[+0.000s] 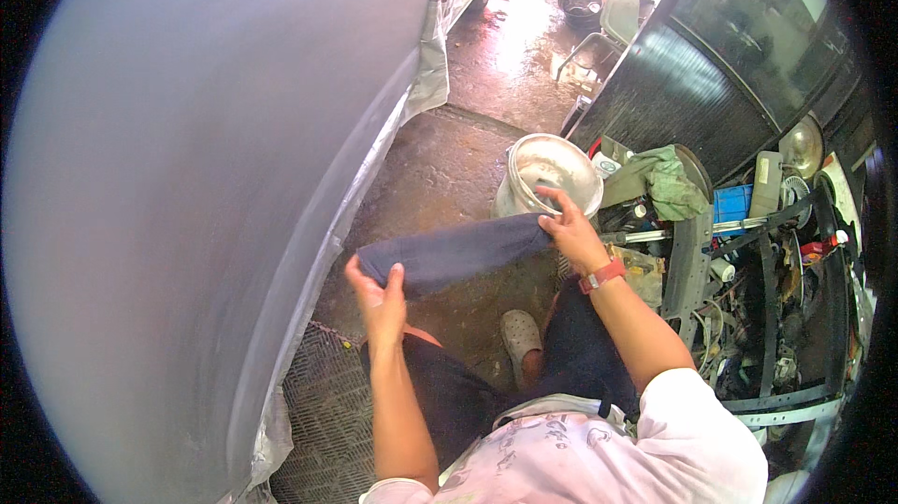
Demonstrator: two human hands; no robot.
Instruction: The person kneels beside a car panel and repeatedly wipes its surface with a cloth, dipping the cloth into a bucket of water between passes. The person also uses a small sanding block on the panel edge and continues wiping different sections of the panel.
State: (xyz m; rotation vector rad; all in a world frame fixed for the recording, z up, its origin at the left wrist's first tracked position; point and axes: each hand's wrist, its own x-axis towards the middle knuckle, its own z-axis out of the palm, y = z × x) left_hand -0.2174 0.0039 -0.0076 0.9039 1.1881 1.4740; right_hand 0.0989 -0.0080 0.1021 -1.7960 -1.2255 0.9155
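A long dark blue-grey sheet (449, 249) is stretched between my two hands in front of my body. Whether it is cloth or abrasive paper I cannot make out. My left hand (378, 302) grips its left end, thumb on the near side. At the other end, my right hand (571, 231) pinches the sheet's corner between thumb and fingers; a red watch is on that wrist. Just beyond my right hand stands a white bucket (572, 165), partly hidden by the hand and sheet. A large smooth grey panel (215, 186) rises on my left, apart from my left hand.
Plastic film (426, 83) edges the panel. To the right, a metal rack (776, 401) carries a jumble of parts, with a green cloth (658, 181) and a blue box (732, 204). A dark panel (669, 78) leans beyond. Farther off stands a chair (617, 13). A patterned mat (327, 410) lies lower left.
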